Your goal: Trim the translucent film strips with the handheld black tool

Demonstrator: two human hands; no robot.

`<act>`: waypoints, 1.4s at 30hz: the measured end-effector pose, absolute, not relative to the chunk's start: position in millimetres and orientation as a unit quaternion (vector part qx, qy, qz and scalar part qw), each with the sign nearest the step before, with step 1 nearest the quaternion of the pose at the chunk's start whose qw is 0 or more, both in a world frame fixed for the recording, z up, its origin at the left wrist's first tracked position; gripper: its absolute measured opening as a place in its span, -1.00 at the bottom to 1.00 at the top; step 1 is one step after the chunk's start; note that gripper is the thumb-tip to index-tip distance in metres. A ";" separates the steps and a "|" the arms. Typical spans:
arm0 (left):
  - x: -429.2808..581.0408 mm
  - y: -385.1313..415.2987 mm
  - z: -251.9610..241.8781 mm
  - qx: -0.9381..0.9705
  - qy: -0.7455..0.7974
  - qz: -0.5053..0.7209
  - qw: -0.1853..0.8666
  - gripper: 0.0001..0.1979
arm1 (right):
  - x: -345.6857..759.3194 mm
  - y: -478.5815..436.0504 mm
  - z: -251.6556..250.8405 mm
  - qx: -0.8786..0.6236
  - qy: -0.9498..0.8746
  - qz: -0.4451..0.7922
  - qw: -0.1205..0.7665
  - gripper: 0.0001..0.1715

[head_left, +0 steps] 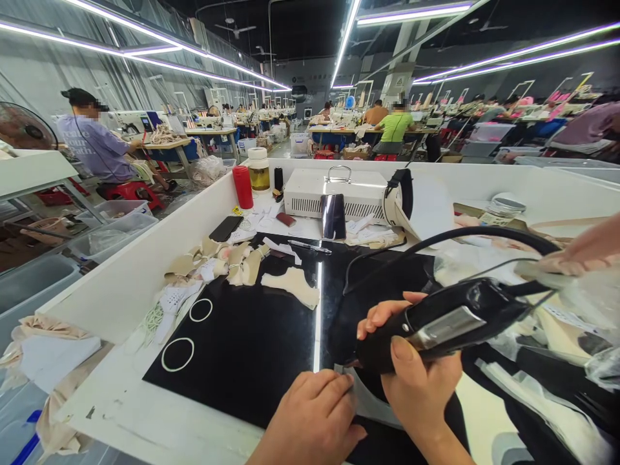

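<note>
My right hand [411, 374] is wrapped round a black hand-held tool [445, 320] with a metal plate and a thick black cable [484, 234] running off to the back. The tool's tip points down at a thin grey strip [361, 397] on the glossy black work surface [252, 342]. My left hand [310, 420] rests closed on the surface, its fingertips pressing the strip just left of the tool tip. Whether the fingers pinch the strip or only hold it flat is unclear.
Beige fabric pieces [293, 284], two white rings [177, 354], a pen [310, 247], a phone [225, 228], a red bottle [243, 187] and a white machine box [339, 192] lie behind. Another person's arm [586, 248] reaches in at the right. White walls [159, 258] edge the bench.
</note>
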State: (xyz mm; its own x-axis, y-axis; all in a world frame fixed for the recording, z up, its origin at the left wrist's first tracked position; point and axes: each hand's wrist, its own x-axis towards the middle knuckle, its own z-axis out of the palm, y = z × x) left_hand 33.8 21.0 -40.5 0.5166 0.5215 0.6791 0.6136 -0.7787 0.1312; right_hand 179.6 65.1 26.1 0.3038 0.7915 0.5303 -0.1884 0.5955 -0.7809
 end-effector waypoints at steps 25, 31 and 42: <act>33.3 21.5 -40.4 -0.871 -0.327 -0.364 0.050 -0.69 | 171.2 67.9 21.8 -0.279 -0.488 0.362 0.744 -0.65; 28.3 20.3 -35.6 -0.884 -0.325 -0.334 0.041 -0.69 | 187.7 62.8 34.4 -0.294 -0.480 0.368 0.740 -0.59; 19.7 19.6 -24.3 -0.907 -0.323 -0.265 0.048 -0.63 | 237.0 25.8 34.3 -0.333 -0.478 0.334 0.741 -0.62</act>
State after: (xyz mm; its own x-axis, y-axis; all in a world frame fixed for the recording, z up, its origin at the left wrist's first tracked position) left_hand 19.7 19.6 -24.3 0.6513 0.5605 0.5116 0.6111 -0.7870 0.0843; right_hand 237.0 25.8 34.3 0.3205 0.8133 0.4856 -0.1763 0.5549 -0.8130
